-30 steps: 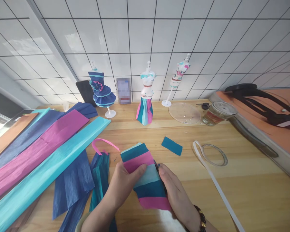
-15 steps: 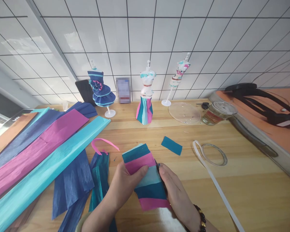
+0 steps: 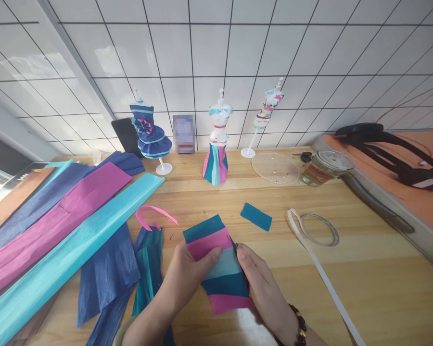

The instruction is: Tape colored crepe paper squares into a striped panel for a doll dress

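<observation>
Between my hands is a striped paper piece [image 3: 225,264] in teal, pink and light blue. My left hand [image 3: 189,269] pinches its left side, thumb on top. At its right edge my right hand [image 3: 261,283] is closed round a dark tool, mostly hidden, which looks like scissors [image 3: 238,254]. Beyond them lies a small teal rectangle [image 3: 256,216]. A mini mannequin [image 3: 220,139] in a striped skirt stands near the wall, with a blue-dressed one [image 3: 149,132] to its left and a patterned one [image 3: 269,113] to its right.
Crepe paper strips [image 3: 68,230] cover the left side, beside a pink strip [image 3: 155,211]. At the right are a white tape [image 3: 321,271], a clear ring [image 3: 321,230], a clear disc [image 3: 275,167], a jar [image 3: 321,168] and an orange-and-grey case [image 3: 400,202]. Phones [image 3: 184,134] lean at the back.
The dark tool at the paper's right edge looks narrower, as if its blades have drawn together. Both hands and the striped piece have hardly moved.
</observation>
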Tool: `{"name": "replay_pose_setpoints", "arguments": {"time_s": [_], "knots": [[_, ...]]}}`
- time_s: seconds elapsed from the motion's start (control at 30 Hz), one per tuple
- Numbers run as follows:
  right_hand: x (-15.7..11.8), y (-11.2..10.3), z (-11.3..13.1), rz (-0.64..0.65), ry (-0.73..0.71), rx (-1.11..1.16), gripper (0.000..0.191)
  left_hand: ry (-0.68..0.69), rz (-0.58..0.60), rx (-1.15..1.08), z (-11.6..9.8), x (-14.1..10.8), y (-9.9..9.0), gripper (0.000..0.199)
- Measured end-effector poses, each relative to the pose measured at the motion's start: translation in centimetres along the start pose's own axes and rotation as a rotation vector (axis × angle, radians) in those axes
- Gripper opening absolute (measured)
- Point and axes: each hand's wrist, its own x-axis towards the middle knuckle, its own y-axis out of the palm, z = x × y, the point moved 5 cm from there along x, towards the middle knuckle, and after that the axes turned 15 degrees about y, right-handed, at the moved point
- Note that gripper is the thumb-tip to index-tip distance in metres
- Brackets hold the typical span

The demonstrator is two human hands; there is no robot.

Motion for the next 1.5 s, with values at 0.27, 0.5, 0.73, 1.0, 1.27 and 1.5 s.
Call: {"name": "replay_pose_setpoints", "arguments": {"time_s": [0.27,0.5,0.73,1.0,1.27,1.5], "knots": [[0.0,-0.1,0.0,-0.015,0.003,-0.009,0.033,-0.005,-0.003,-0.011,0.0,0.0,0.1,0.028],[0.0,-0.2,-0.2,-0.044,0.022,-0.021,0.036,-0.028,0.014,-0.056,0.7,-0.1,0.2,0.027],[-0.1,-0.4,-0.4,-0.107,0.034,-0.024,0.039,-0.037,-0.006,-0.061,1.0,-0.1,0.2,0.029],[0.3,-0.4,-1.0,-0.073,0.034,0.000,0.037,-0.023,-0.003,-0.063,0.8,-0.1,0.3,0.027],[0.2,0.0,-0.1,0.002,-0.002,0.060,0.036,-0.010,0.023,-0.042,0.7,0.0,0.3,0.025],[0.2,0.0,-0.3,0.012,0.001,0.076,0.035,-0.011,0.032,-0.039,0.5,-0.1,0.3,0.023]]}}
